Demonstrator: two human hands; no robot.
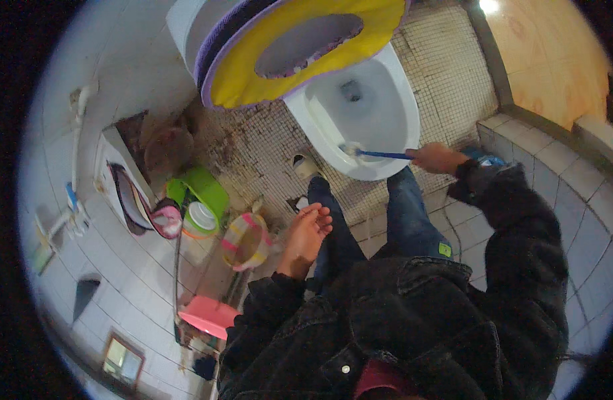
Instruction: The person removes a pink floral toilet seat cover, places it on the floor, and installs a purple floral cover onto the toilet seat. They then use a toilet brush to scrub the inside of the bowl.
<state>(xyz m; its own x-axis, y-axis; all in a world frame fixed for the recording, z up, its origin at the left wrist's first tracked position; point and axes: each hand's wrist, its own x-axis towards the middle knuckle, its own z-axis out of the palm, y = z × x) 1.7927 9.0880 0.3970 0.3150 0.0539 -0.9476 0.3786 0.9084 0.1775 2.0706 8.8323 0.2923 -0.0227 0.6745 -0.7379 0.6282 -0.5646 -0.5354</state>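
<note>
My right hand (434, 159) is closed around the blue handle of a toilet brush (384, 155). The brush's pale head rests inside the near part of the white toilet bowl (410, 110). Dark matter shows around the drain at the far end of the bowl. Above the bowl, the raised seat wears a yellow cover (236, 79) with purple edging. My left hand (308, 233) hangs in front of my left thigh, away from the toilet, its fingers curled in loosely and no object visible in them.
To the left stand a green plastic container (210, 190), a pink-and-yellow checked basket (246, 241) and a pink basin (208, 316). A beige slipper (306, 167) is on my foot beside the bowl. A tiled ledge (553, 157) runs along the right.
</note>
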